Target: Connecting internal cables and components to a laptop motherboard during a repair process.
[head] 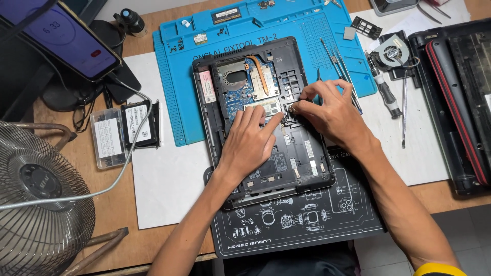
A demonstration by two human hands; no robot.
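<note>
A wooden surface point(102, 214) is carrying everything here, with white sheets point(163, 189) lying across its middle. A blue repair mat point(307, 36) is sitting toward the far side, and a black mat with white line drawings point(296, 225) is lying at the near edge. An opened laptop base point(307, 168) is resting across both mats, its circuit board point(240, 97) and copper heat pipe point(262, 76) showing in the upper part. At the near left a wire fan guard point(41, 199) is standing, and at the far right a second dark laptop shell with a red edge point(460, 102) is lying beside a loose cooling fan point(391, 51). A phone point(66, 36) is hanging over the far left corner, above two boxed drives point(125, 133).

The left hand point(250, 143) is lying flat on the laptop base, fingers spread and holding nothing, the index fingertip pressing at the memory slot point(266, 106) near the middle. The right hand point(332, 112) is bending in from the right, its fingers point(307, 94) pinching together at a small part just beside that slot; what they are gripping is too small to tell. A screwdriver point(386, 92) and thin metal picks point(337, 61) are lying just beyond the right hand.
</note>
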